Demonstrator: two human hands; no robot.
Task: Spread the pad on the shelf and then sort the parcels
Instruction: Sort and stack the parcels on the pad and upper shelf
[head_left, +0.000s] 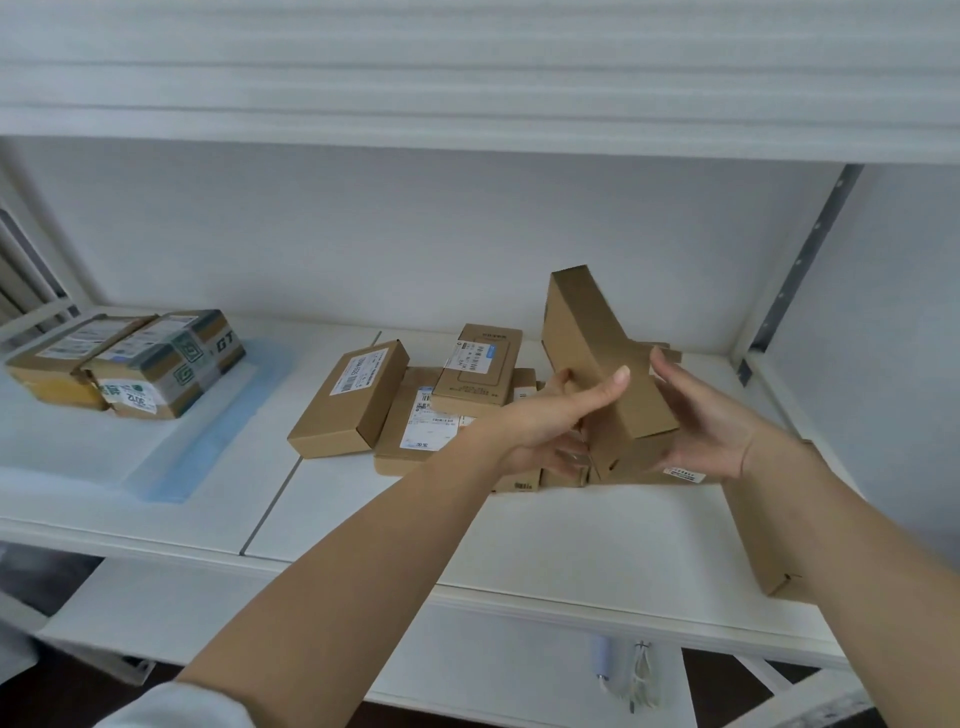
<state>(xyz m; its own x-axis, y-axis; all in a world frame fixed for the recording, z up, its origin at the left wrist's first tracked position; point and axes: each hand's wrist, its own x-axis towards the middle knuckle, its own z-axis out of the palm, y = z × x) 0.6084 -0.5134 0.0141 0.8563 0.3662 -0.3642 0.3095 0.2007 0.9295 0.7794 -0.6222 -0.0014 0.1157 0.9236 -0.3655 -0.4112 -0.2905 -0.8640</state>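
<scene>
A long brown cardboard parcel (587, 348) is tilted up above a heap of brown parcels (447, 395) on the right half of the white shelf (571, 530). My left hand (550, 421) grips its lower end, thumb on top and fingers underneath. My right hand (706, 415) is cupped against the parcel's right side with its fingers fairly straight. A white pad with a blue border (208, 447) lies spread on the left half of the shelf. Two taped parcels (140, 358) stand side by side on the pad.
An upper shelf board (467, 104) runs overhead. A metal upright (800, 260) stands at the back right. Another brown box (779, 577) sits near the shelf's front edge under my right forearm. A lower shelf (519, 665) holds a small white tool and cable.
</scene>
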